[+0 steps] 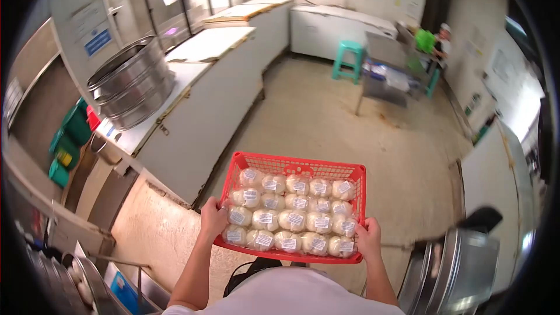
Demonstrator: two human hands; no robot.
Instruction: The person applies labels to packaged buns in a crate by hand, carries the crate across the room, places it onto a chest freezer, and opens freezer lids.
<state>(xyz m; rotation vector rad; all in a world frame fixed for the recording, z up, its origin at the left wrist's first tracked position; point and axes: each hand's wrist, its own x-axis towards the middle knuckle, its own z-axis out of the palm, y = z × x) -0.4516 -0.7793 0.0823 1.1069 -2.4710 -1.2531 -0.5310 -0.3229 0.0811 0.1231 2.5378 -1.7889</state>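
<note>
While you stand mid-kitchen, your left hand [212, 219] and right hand [368, 239] clasp the red basket [303, 167]. Wrapped buns [291, 219] fill it between your grips; it is loaded, not yet set down.

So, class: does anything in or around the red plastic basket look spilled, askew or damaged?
Nothing stands out. The red plastic basket sits level between the left hand and right hand, its labelled, wrapped white buns in tidy rows.

Buns [291, 219] in basket [298, 166]; stool [349, 58] far ahead.
</note>
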